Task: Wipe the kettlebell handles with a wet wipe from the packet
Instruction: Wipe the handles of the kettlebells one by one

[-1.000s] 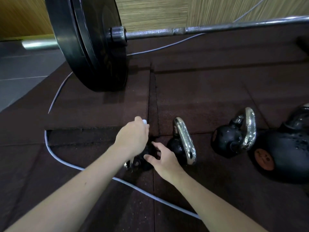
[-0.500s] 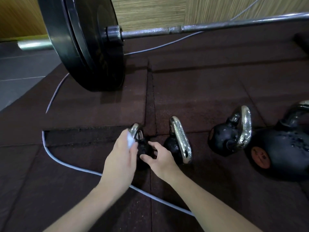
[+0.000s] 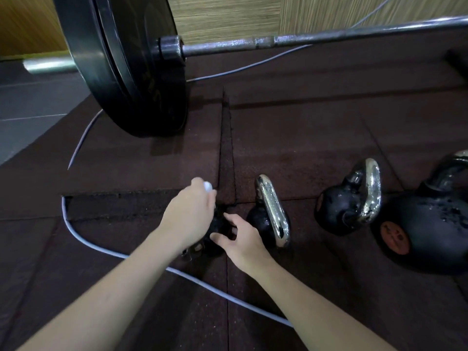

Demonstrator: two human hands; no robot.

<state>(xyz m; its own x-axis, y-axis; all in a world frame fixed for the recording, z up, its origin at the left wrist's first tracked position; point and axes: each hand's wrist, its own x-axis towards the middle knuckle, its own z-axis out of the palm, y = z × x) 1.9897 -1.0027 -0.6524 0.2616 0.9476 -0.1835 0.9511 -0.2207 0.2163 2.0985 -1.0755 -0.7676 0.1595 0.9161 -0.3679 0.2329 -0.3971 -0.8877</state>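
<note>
Your left hand (image 3: 188, 215) has its fingers curled over a wadded white wet wipe (image 3: 208, 186), a small lump of which shows past the knuckles at the far edge of the hand. The hand is motion-blurred and sits over the top of the smallest black kettlebell (image 3: 215, 234), hiding most of its handle, so you cannot tell from here whether the wipe is touching the metal. A sliver of chrome shows beneath your wrist on the near-left side of that bell.

Your right hand (image 3: 241, 240) rests on the right side of the same small bell, fingers spread and bent, the fingertips (image 3: 228, 217) touching its dark body.

Just right of your right hand stands a second small black kettlebell with a bright chrome handle (image 3: 272, 211), upright. Further right sits a medium black kettlebell with a chrome handle (image 3: 349, 203), and touching it at the right edge a large black kettlebell bearing a round orange label (image 3: 430, 231).

All four stand on dark brown rubber floor tiles (image 3: 304, 138). A pale grey cable (image 3: 106, 249) loops across the tiles beneath your forearms. At the far left a black barbell plate (image 3: 121, 64) stands on edge, its steel bar (image 3: 304, 40) running right.
</note>
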